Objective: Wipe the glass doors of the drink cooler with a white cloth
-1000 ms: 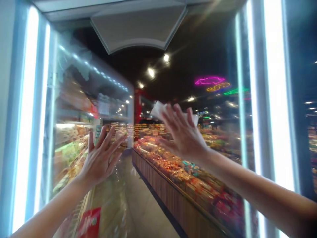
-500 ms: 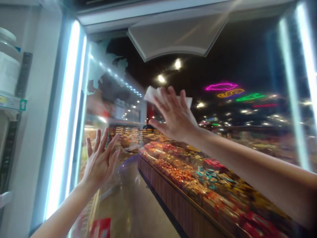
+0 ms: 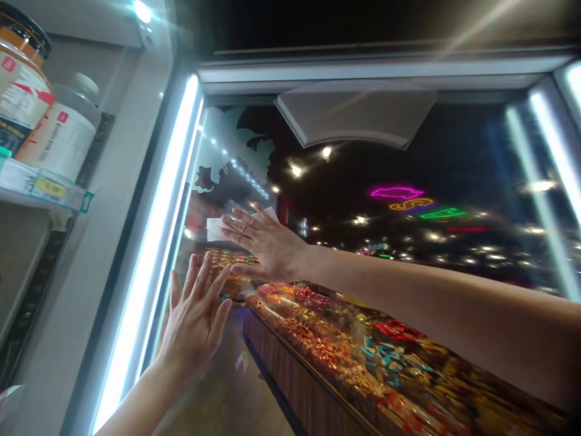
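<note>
My right hand (image 3: 270, 239) lies flat with its fingers spread over a white paper towel (image 3: 215, 230), holding it against the glass pane (image 3: 345, 175). The towel sticks out past the fingertips on the left and above the fingers; the rest is hidden under the hand. Lower and to the left, my left hand (image 3: 195, 315) is open and empty, its fingers apart and raised at the pane near the lit frame edge. Whether its palm touches the glass, I cannot tell.
A bright light strip (image 3: 149, 254) runs along the frame at left. Shelves there carry a large jar (image 3: 22, 85) and a white-capped bottle (image 3: 68, 133) above a price rail (image 3: 48, 188). Through the glass show a long bin of wrapped sweets (image 3: 327, 339), the floor and neon signs (image 3: 411, 203).
My right hand has swept left and somewhat down with the paper towel, now close to my left hand. My left hand stays open. The view has shifted, showing more of the shelves.
</note>
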The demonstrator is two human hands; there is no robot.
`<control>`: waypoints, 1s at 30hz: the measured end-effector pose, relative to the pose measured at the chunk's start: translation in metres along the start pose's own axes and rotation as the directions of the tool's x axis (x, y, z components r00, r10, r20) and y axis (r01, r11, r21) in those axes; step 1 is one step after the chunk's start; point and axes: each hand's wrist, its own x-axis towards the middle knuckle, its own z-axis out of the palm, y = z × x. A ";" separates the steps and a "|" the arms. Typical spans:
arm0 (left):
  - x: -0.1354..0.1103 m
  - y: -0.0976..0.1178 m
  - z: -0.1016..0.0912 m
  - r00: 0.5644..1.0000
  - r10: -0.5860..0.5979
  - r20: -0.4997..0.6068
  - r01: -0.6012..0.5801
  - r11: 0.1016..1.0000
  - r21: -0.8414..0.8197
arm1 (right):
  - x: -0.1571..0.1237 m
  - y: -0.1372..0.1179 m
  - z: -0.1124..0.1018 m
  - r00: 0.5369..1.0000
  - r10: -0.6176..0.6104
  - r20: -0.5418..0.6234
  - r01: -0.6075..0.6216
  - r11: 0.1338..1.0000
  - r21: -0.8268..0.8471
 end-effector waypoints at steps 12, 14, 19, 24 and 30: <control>0.021 0.035 0.008 0.989 0.139 -0.043 -0.141 0.990 -0.032 | -0.089 0.027 -0.013 0.980 0.195 -0.049 -0.199 0.977 -0.082; 0.028 0.048 0.011 0.986 0.158 -0.053 -0.160 0.986 -0.036 | -0.105 0.049 -0.023 0.903 0.412 -0.118 -0.422 0.904 -0.075; 0.045 0.087 0.020 0.977 0.204 -0.067 -0.207 0.977 -0.044 | -0.138 0.054 -0.032 0.803 0.567 -0.181 -0.579 0.815 -0.013; 0.055 0.126 0.032 0.964 0.252 -0.082 -0.256 0.966 -0.046 | -0.198 0.044 -0.027 0.920 0.385 -0.074 -0.389 0.920 -0.045; 0.063 0.179 0.047 0.953 0.282 -0.115 -0.293 0.951 -0.096 | -0.286 0.070 -0.041 0.572 0.782 -0.249 -0.808 0.589 -0.010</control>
